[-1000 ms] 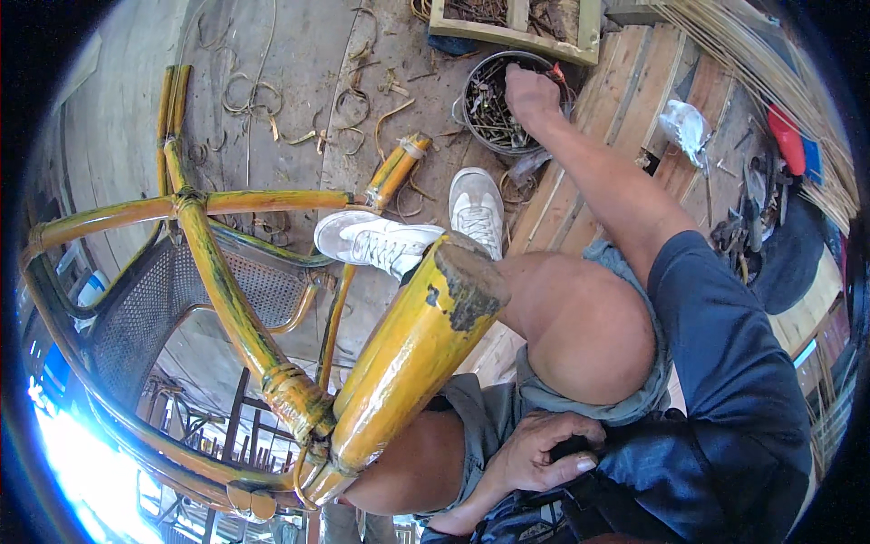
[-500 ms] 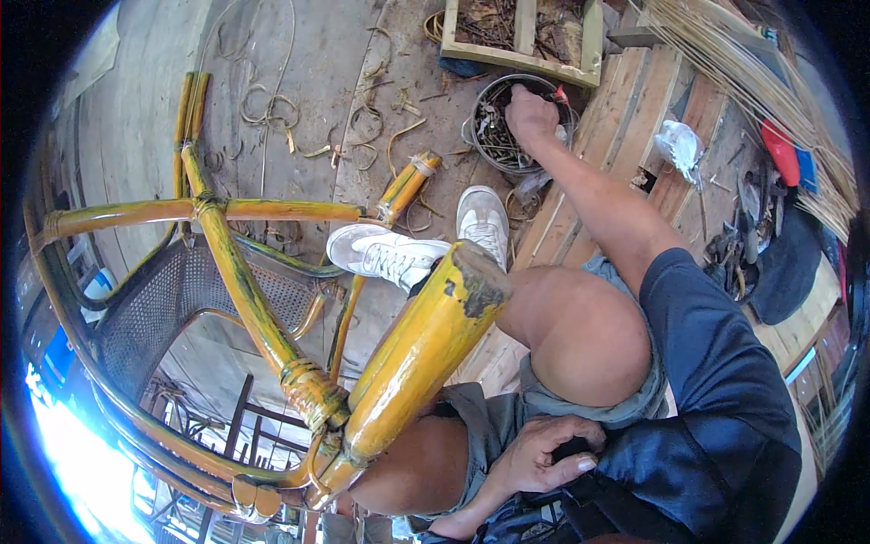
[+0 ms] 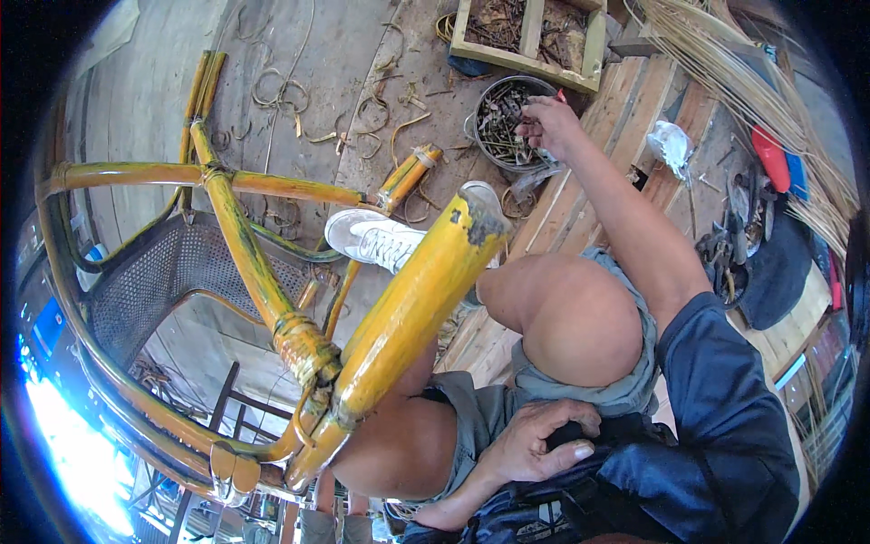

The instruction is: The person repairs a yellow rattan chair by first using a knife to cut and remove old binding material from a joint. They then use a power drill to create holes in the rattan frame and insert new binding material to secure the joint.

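Observation:
My right hand [image 3: 546, 127] is over the right side of a round metal bucket [image 3: 478, 136] filled with small dark and greenish slivers. Its fingers are slightly bent and apart, with nothing visible in them. In my lap, my left hand [image 3: 546, 440] lies loosely curled, thumb apart from the fingers, holding nothing that I can see. Nearest to it is a yellow, glossy bamboo-like frame [image 3: 421, 317], whose thick cut pole slants past my left knee. Bindings [image 3: 306, 346] wrap one of its joints.
A wooden box with compartments [image 3: 527, 60] lies beyond the bucket. Wooden slats [image 3: 616, 118] run to its right, with a white plastic bag [image 3: 670, 145], tools [image 3: 725, 258] and long cane strips [image 3: 779, 118]. Curled shavings [image 3: 281, 91] litter the floor. A perforated chair seat [image 3: 195, 272] stands left.
My right hand has drawn back from inside the bucket toward its right rim, and its fingers show now. The view has shifted slightly; my left hand stays in my lap.

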Tool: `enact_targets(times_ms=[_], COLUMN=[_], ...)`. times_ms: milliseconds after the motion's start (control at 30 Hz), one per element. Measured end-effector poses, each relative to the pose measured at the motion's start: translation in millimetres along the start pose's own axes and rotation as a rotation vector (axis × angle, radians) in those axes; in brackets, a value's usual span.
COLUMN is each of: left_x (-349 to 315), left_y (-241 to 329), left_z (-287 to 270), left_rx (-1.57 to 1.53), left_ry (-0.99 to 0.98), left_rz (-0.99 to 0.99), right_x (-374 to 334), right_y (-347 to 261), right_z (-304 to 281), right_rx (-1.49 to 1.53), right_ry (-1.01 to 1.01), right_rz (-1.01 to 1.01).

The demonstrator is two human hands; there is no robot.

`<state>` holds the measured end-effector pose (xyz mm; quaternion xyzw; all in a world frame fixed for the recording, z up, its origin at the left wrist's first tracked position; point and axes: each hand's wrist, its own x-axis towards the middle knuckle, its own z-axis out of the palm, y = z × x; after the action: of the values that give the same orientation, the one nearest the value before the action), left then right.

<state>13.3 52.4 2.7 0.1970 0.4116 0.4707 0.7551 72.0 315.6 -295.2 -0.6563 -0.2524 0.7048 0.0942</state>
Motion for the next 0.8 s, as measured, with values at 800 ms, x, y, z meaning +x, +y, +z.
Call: enact_targets(times_ms=[800], left_x=[-12], left_y=[-2], left_z=[16], left_rx=[0.126], left_ry=[0.070], left_rz=[0.131], right_x=[-160], right_y=[-68], right_z=[-21], right_rx=[-0.189], right_ry=[-0.042], right_rz=[-0.522])
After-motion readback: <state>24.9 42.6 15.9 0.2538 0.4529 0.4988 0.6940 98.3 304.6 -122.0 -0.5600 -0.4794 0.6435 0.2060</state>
